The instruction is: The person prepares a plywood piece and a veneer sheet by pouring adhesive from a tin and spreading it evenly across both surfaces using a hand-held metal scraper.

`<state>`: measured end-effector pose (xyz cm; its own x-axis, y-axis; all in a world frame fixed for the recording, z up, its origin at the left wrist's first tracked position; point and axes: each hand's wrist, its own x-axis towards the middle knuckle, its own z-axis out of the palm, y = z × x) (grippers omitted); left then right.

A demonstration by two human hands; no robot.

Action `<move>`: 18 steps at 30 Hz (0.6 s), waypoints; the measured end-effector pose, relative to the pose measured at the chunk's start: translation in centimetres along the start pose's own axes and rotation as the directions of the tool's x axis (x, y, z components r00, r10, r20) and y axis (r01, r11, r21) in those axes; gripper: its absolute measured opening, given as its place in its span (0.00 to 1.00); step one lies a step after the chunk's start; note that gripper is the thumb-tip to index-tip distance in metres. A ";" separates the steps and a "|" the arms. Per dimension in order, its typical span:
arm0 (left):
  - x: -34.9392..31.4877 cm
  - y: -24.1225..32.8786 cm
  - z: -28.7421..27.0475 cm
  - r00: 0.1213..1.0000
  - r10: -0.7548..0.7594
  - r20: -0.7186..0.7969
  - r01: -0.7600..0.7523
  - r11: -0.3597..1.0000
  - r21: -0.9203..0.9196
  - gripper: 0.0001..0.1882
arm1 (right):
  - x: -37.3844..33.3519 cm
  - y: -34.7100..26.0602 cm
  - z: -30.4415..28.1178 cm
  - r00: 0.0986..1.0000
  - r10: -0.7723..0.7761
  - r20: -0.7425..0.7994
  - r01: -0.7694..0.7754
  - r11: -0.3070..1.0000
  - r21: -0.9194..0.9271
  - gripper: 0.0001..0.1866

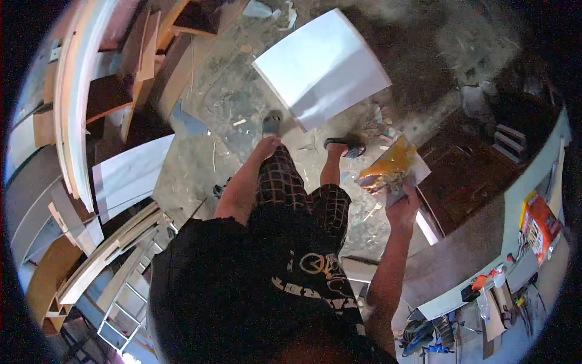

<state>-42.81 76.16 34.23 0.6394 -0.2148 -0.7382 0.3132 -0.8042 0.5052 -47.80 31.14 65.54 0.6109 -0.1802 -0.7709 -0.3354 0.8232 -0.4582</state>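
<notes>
My right hand (402,209) is closed around the near end of a flat piece smeared with glossy amber glue (393,165), held out at my right above the floor. Part of this piece is wrinkled and pale near my fingers, and I cannot make out whether it is a board or a bag. My left hand (267,147) hangs beside my left knee, with its back toward me and its fingers mostly hidden. Beyond my feet lies a large white panel (324,67), crossed by a shadow.
Wooden boards and panels (79,109) lean along the left side, near a white ladder-like frame (124,309). At the right, a bench (448,303) carries tools and a red-and-yellow bag (538,227). A dark brown board (464,173) lies beyond it. Scraps litter the concrete floor (233,91).
</notes>
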 end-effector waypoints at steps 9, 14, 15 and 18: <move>17.2 -37.1 -1.9 0.953 -0.225 0.205 0.207 0.973 0.105 0.34 | 21.4 19.3 3.4 0.998 0.055 0.025 -0.049 0.977 -0.209 0.29; 16.7 -42.7 0.6 0.945 -0.311 0.101 0.317 0.947 -0.051 0.35 | 29.4 29.1 6.2 0.992 0.127 0.011 -0.124 0.979 -0.163 0.28; 15.5 -41.6 0.9 0.907 -0.359 0.220 0.362 0.932 0.027 0.34 | 30.4 29.7 5.8 0.989 0.148 0.029 -0.141 0.976 -0.165 0.29; 15.5 -36.6 -2.1 0.858 -0.296 0.420 0.326 0.945 0.001 0.28 | 32.9 30.3 3.7 0.994 0.098 0.053 -0.086 0.976 -0.201 0.28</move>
<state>-42.84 103.40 5.21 0.1610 -0.1789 -0.9706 0.5040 -0.8306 0.2367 -35.20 52.17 27.89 0.6120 -0.0698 -0.7877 -0.5240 0.7102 -0.4701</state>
